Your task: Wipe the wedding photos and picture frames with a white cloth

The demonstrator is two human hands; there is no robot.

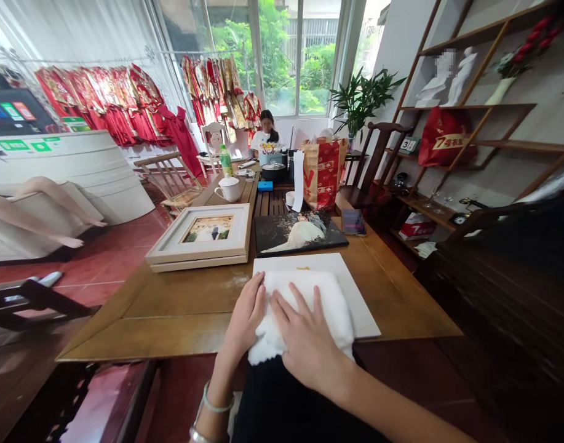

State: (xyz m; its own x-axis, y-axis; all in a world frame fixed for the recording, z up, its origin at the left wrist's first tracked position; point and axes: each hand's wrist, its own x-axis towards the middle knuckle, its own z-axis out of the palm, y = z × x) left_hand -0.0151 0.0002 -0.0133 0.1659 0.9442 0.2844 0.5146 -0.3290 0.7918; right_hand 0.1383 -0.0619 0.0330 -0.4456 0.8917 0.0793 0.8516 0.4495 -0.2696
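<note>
Right hand (308, 344) splayed, left hand (245, 312) loosely open, both rest ungripping on fluffy white cloth (336, 307), likely soft, best pinched by its edges.

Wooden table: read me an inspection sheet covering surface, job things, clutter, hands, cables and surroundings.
Surface: wooden table, brown, glossy in places.
Job things: white cloth lying on a white board.
Clutter: picture frame, dark picture, phone, mug, bottle, paper bag.
Hands: left hand at the cloth's left edge; right hand spread on the cloth.
Cables: nothing seen on the table.
Surroundings: seated person beyond the table's far end, red garments, plant, shelves.
</note>
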